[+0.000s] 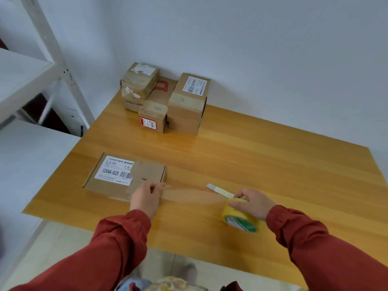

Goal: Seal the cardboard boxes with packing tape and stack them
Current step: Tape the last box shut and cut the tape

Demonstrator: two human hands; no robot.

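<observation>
Stretching tape strip point(193, 195) spans left hand point(146, 197) to right hand point(253, 203).

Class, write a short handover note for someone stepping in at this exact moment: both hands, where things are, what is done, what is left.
Left hand: pinches the free end of the strip at the flat box.
Right hand: grips the roll; the strip is stretched between the hands, uncut.
What looks like a cutter lies just beyond the right hand.
Done: a stack of boxes stands by the wall.
Left: press the strip down, cut it, put the flat box on the stack.
</observation>
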